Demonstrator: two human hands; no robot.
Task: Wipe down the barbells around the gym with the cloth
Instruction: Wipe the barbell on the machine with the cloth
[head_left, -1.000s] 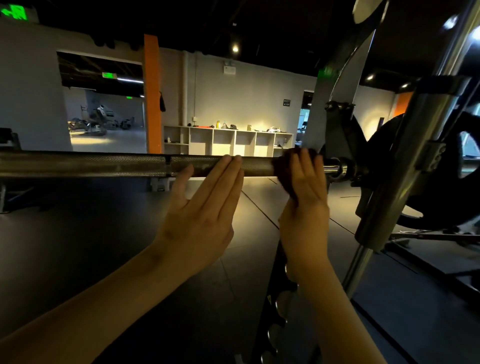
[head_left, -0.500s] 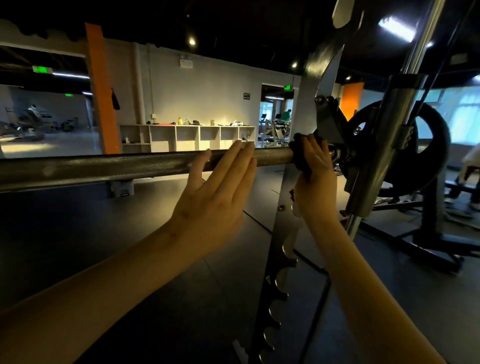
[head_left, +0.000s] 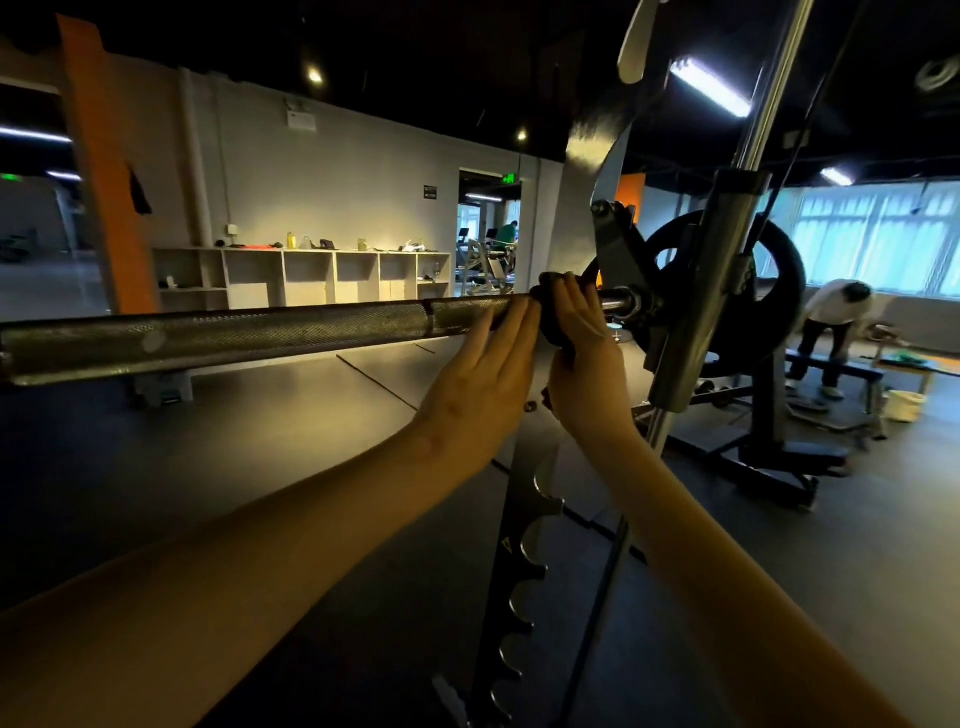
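- A person is wiping a knurled barbell (head_left: 260, 335) that is lying level across a dim gym.
- The right hand (head_left: 582, 358) is wrapping a dark cloth (head_left: 550, 322) around the barbell near its loaded end, the grip clenching cloth and bar together.
- The left hand (head_left: 483, 395) is resting on the barbell just beside the cloth, its grip released and fingers straight.
- A black weight plate (head_left: 727, 291) is sitting on the barbell's end beyond the cloth.
- Behind the barbell, a second person (head_left: 836, 317) is bending over.

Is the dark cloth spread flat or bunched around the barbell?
Bunched: the cloth is wrapped round the barbell, and the right hand grips it there.
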